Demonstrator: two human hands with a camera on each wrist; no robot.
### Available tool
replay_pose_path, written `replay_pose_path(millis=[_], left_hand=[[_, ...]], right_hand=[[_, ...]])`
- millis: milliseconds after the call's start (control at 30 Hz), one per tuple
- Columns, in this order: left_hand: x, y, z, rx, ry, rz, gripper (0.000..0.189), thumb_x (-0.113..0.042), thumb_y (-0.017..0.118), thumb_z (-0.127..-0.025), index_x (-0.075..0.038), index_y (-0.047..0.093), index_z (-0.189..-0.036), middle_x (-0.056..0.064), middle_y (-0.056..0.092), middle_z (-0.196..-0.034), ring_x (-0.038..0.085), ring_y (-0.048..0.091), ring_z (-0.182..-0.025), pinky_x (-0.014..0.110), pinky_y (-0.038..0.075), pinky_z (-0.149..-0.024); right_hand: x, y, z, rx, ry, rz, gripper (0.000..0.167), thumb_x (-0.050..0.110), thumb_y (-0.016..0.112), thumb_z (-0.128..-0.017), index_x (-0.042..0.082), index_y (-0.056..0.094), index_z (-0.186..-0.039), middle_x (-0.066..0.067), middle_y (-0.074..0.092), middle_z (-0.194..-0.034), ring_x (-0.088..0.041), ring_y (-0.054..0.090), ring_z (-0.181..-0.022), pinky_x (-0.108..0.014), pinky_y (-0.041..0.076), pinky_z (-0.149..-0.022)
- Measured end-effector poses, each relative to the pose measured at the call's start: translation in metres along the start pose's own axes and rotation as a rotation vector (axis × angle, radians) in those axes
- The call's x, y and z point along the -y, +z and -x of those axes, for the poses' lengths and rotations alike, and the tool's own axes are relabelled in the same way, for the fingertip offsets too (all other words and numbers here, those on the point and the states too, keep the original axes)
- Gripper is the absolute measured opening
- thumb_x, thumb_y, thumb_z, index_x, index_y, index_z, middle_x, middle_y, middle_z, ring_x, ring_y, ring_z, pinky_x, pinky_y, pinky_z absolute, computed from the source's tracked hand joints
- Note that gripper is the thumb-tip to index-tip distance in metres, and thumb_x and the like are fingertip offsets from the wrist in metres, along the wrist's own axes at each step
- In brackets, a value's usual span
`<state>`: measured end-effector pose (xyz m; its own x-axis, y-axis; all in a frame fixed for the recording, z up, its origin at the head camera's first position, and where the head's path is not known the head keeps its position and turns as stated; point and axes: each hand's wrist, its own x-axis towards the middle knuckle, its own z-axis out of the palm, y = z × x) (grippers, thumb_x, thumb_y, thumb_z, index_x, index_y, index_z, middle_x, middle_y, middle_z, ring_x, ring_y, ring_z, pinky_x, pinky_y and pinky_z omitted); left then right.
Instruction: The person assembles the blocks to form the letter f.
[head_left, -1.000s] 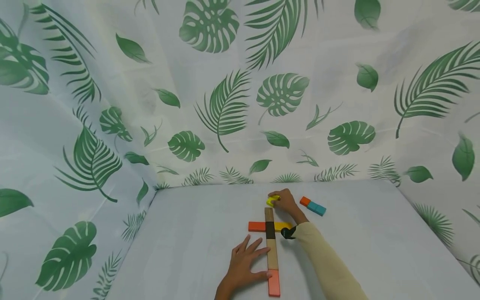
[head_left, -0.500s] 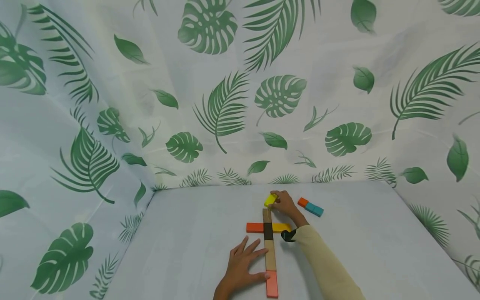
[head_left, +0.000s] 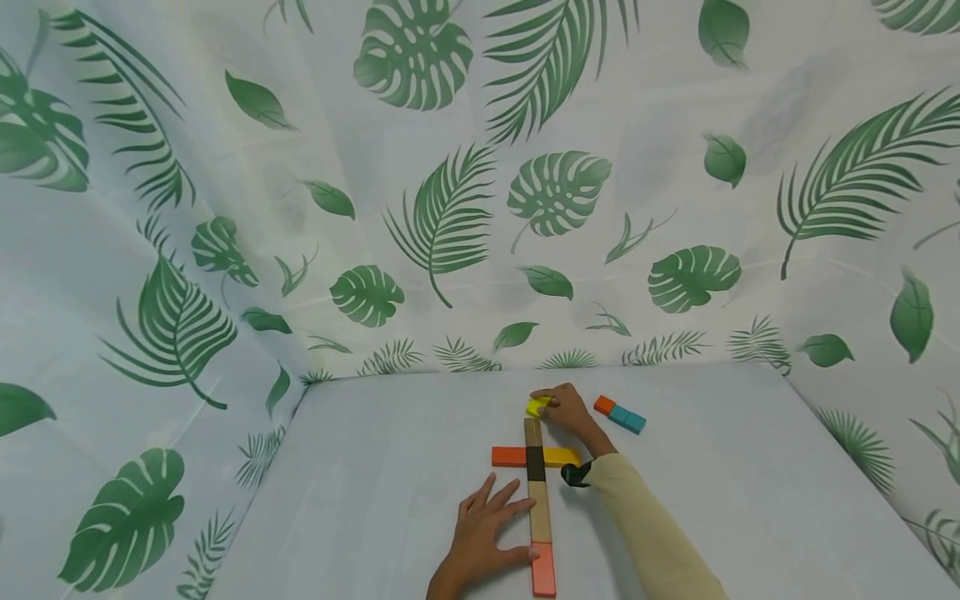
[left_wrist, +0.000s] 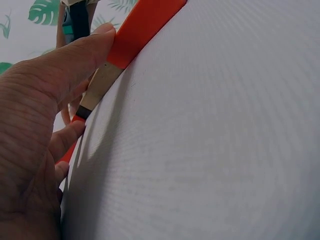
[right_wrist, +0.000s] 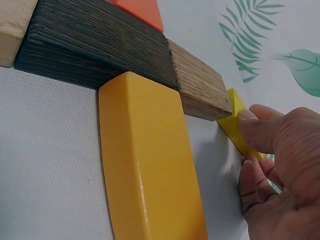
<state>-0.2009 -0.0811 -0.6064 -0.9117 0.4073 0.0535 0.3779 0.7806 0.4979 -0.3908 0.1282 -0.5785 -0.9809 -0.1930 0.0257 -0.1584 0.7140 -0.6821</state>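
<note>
My right hand (head_left: 570,414) pinches a small yellow block (right_wrist: 239,125) at the far end of a row of blocks. In the right wrist view the yellow block stands close by the end of a brown wood block (right_wrist: 200,80); whether they touch is unclear. The row runs toward me through a black block (head_left: 536,463), a tan block (head_left: 539,512) and a coral block (head_left: 543,573). A red-orange block (head_left: 509,457) and an amber block (right_wrist: 155,160) flank the black one. My left hand (head_left: 480,535) has its fingers spread, with thumb at the coral block and a fingertip at the tan one.
Right of the right hand lie a small orange block (head_left: 604,405) and blue blocks (head_left: 627,419) in a short line. The white table surface (head_left: 375,483) meets a leaf-printed curtain (head_left: 450,317) at the back and sides.
The right hand has turned the yellow block: half a second ago it slanted away from me, and now it sits more crosswise. The left hand has stayed put. The view has shifted slightly.
</note>
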Motion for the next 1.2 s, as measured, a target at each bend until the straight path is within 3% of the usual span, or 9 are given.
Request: replay_pose_path(millis=[167,600,1200], left_hand=[[-0.0005,-0.0004,-0.0003,-0.001,0.007,-0.001,0.069,-0.077,0.056,-0.078,-0.046,0.048,-0.140,-0.011,0.038,-0.155,0.033,0.021,-0.149,0.061,0.028,-0.105],[-0.0009,-0.0006,-0.0013,0.006,0.002,0.006,0.069,-0.077,0.057,-0.078,-0.046,0.049,-0.140,-0.011,0.038,-0.155,0.034,0.022,-0.149,0.060,0.028,-0.104],[-0.0018,0.0005,-0.0012,0.020,-0.017,0.017,0.069,-0.078,0.056,-0.078,-0.047,0.048,-0.140,-0.012,0.038,-0.156,0.033,0.021,-0.149,0.060,0.027,-0.105]], right_hand=[[-0.0021,0.0017,-0.0002,-0.012,-0.030,0.017,0.031,0.005,0.065,-0.088,0.008,0.071,-0.118,-0.021,0.060,-0.115,-0.035,0.049,-0.108,-0.053,0.042,-0.095],[-0.0024,0.0018,0.0003,0.016,0.032,-0.012,0.032,0.008,0.064,-0.090,0.011,0.070,-0.121,-0.022,0.054,-0.121,-0.034,0.048,-0.109,-0.053,0.043,-0.097],[-0.0024,0.0014,0.0054,0.002,0.006,-0.042,0.031,0.008,0.066,-0.089,0.011,0.070,-0.120,-0.022,0.053,-0.118,-0.033,0.052,-0.105,-0.052,0.045,-0.094]])
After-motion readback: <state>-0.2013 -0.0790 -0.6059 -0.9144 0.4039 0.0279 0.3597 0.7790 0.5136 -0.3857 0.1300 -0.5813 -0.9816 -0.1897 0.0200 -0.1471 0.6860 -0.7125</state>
